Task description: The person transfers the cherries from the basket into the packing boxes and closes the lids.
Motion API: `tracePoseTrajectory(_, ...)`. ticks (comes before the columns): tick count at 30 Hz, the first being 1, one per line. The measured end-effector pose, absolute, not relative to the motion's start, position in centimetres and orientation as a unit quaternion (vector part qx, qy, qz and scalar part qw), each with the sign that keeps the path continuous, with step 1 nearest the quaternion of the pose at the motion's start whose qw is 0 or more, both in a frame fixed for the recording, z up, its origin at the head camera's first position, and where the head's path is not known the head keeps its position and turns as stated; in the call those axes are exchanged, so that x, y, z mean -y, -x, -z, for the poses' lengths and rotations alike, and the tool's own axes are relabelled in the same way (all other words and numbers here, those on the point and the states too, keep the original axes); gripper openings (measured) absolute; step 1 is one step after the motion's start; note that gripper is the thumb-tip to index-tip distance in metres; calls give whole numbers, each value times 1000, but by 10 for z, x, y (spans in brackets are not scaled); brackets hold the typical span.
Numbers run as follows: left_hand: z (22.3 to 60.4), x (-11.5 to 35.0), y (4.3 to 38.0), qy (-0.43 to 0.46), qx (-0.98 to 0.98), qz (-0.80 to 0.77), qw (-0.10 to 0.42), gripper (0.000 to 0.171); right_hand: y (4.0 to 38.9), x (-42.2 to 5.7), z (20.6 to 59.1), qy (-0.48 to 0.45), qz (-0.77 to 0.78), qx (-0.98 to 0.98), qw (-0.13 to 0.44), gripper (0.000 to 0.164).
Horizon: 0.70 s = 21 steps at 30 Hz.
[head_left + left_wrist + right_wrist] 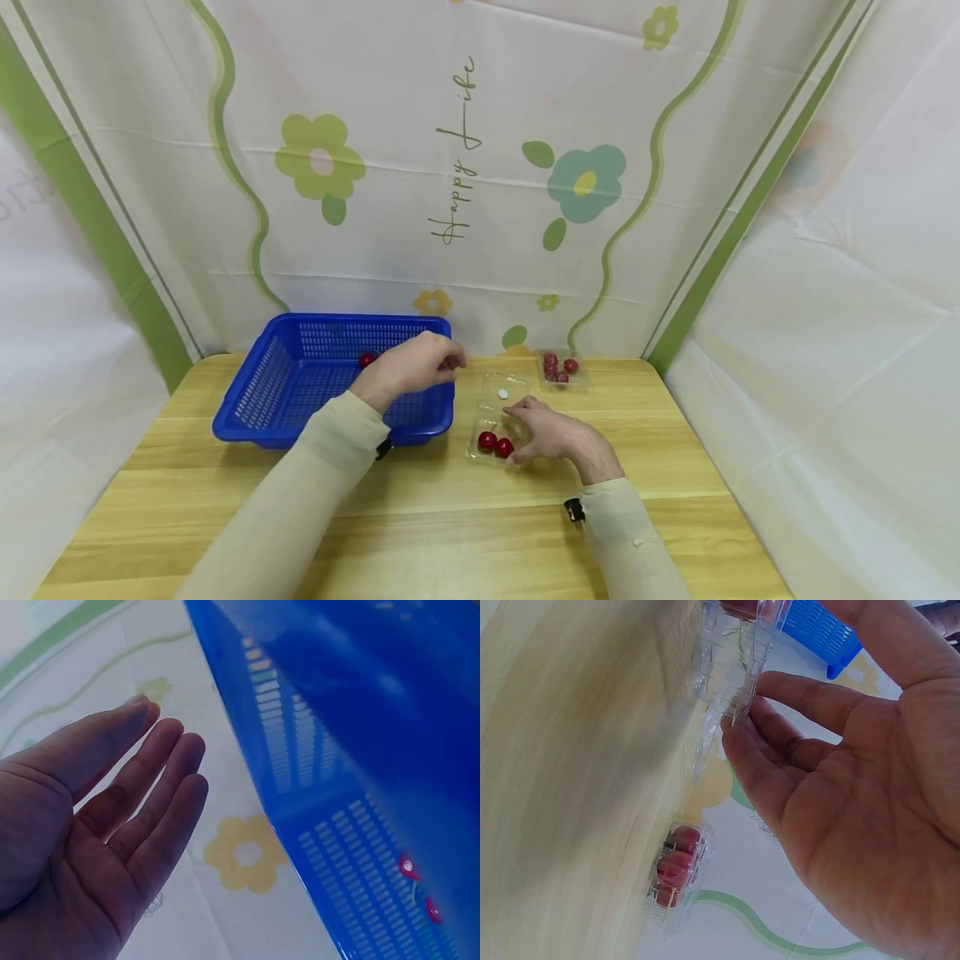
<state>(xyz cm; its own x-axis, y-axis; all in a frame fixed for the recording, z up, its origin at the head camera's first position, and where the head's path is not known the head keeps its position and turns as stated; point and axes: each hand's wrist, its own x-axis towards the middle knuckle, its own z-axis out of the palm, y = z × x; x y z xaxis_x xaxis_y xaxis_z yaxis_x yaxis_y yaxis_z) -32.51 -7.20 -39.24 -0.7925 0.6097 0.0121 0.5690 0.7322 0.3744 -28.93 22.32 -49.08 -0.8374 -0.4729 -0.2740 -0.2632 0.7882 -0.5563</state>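
- Head: the empty left hand (414, 365) curves loosely over the blue perforated-plastic basket (309, 387); the right hand (553, 432) spans the open clear-plastic box (491, 426) with round red cherries (487, 441), seemingly steadying it. The white floral curtain (375, 250) reads "Happy Life".
- Left wrist: fingers relaxed, nearly straight.
- Right wrist: fingertips touch the box; whether they grip, I cannot tell.

Basket (337, 337), boxes (493, 384) on table (450, 550)

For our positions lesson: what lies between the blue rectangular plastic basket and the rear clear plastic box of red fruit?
In the head view, the open lid of the front clear plastic box lies there.
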Motion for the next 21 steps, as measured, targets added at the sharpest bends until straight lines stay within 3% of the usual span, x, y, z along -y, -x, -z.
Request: tracePoseTrajectory(21, 390, 129, 368, -253, -930, -256, 79, 34, 291, -225, 493, 202, 262, -921, 205, 99)
